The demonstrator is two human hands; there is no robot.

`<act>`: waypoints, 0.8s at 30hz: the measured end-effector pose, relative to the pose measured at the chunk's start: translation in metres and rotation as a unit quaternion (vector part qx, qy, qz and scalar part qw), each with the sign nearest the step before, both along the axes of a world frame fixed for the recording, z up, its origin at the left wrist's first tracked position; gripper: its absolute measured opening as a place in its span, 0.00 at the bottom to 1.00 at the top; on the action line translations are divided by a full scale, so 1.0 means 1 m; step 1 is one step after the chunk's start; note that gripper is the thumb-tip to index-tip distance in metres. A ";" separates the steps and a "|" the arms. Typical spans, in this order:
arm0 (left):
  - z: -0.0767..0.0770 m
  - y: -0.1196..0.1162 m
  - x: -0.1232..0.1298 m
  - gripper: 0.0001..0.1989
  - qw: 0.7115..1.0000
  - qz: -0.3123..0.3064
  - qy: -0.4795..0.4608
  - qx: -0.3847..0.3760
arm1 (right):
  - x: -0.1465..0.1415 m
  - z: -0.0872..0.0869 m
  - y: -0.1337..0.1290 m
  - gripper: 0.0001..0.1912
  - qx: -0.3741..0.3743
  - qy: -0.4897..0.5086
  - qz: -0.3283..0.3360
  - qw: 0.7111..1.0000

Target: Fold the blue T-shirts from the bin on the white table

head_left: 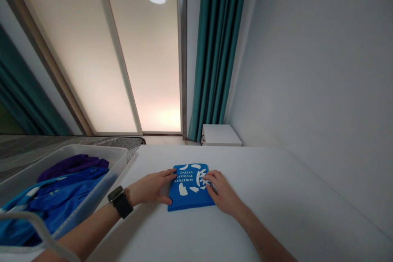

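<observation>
A folded blue shirt [190, 198] with white lettering and white shapes printed on it lies flat on the white table [147, 233]. The print reads "DALIAN", with "MARATHON" below it. My left hand [152, 188], with a dark watch [120, 201] on its wrist, touches the shirt's left edge, thumb and fingers spread apart. On the opposite side, my right hand [224, 193] rests its slightly bent fingers on the shirt's right edge, thumb apart from them. Neither hand lifts the shirt.
Left of the table stands a translucent plastic bin [118, 163] with blue and purple clothes [67, 190] in it; its handle [37, 225] rises at lower left. Behind the table are a small white cabinet [221, 134] and a teal curtain [218, 49]. A wall [322, 90] runs along the right.
</observation>
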State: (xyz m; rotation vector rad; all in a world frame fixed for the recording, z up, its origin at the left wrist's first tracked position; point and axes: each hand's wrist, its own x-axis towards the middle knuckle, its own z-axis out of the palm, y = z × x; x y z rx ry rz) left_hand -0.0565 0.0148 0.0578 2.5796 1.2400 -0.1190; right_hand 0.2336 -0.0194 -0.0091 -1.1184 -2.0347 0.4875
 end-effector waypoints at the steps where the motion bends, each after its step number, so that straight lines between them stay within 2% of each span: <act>1: -0.001 0.000 0.002 0.43 1.000 0.001 -0.002 0.000 | 0.002 0.001 0.001 0.15 0.001 0.004 -0.003 1.000; 5: -0.004 0.004 0.013 0.43 1.000 0.002 0.012 -0.001 | 0.018 -0.001 0.006 0.14 0.005 0.011 -0.026 1.000; 11: -0.005 0.020 0.047 0.41 0.999 -0.025 0.019 0.011 | 0.071 -0.020 0.008 0.16 0.011 0.001 -0.079 0.997; 15: -0.009 0.033 0.082 0.41 0.998 -0.051 0.023 0.018 | 0.110 -0.031 0.004 0.16 0.013 -0.005 -0.117 0.993; 20: -0.015 0.049 0.140 0.42 0.996 -0.087 0.027 0.025 | 0.156 -0.041 -0.010 0.15 0.014 -0.013 -0.171 0.985; 24: -0.023 0.057 0.174 0.39 0.994 -0.103 0.006 0.034 | 0.181 -0.048 -0.027 0.16 0.017 -0.016 -0.235 0.972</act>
